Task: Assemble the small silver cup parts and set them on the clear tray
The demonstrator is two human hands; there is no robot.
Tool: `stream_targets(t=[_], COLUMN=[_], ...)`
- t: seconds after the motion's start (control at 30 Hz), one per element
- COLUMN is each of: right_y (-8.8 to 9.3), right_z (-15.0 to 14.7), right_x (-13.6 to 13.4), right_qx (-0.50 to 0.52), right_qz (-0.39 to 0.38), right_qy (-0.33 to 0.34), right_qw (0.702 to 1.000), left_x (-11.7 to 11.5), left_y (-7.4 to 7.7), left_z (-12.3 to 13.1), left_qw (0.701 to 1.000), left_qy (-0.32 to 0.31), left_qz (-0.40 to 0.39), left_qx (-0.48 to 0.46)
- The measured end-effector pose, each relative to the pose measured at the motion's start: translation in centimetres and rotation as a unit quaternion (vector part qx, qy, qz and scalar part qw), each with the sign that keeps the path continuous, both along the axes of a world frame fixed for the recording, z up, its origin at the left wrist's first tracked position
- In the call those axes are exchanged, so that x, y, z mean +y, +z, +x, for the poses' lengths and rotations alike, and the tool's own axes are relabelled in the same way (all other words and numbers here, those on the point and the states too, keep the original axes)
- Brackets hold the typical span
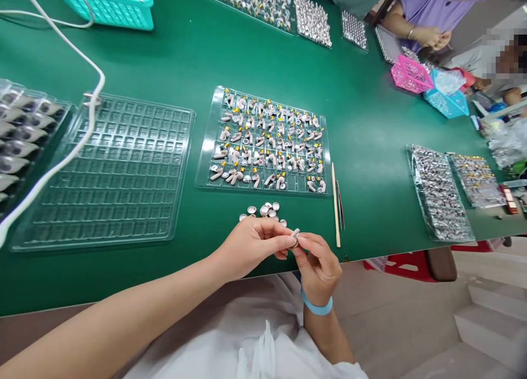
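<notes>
Near the front edge of the table, my left hand [255,242] and my right hand [319,261] meet, fingertips pinched on one small pale curved part [295,234]. The fingers hide much of it. Just beyond my left hand lies a loose pile of small round metal caps [269,209], partly covered by that hand. Farther out sits a clear plastic tray [205,165] holding many small pale curved parts with yellow tips and round silvery pieces. To the right of this tray lie a thin wooden stick [335,203] and dark tweezers [341,206].
A clear compartment tray [111,170] lies left, crossed by a white cable [96,88]. Turquoise basket [123,9] stands far left. Filled trays [440,192] lie right. A person in purple [432,11] works behind a pink basket [411,74].
</notes>
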State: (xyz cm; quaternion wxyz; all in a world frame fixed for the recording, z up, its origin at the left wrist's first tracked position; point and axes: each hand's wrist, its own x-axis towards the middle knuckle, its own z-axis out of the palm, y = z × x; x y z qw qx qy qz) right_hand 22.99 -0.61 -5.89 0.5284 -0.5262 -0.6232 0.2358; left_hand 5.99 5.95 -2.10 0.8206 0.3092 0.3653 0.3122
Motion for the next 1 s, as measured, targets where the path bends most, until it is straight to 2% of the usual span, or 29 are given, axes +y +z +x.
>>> stream_targets(t=[0.73, 1.0], right_y=[-0.76, -0.69], right_z=[0.32, 0.51], right_x=[-0.26, -0.28], right_qx=[0.021, -0.013], right_qz=[0.027, 0.021], right_qy=[0.003, -0.008], right_qw=[0.999, 1.000], left_x=[-0.38, -0.37], left_y=[0.37, 0.23], left_z=[-0.26, -0.17], left_qw=[0.998, 0.998], left_qy=[-0.024, -0.026], left_qz=[0.037, 0.036], left_qx=[0.043, 0.042])
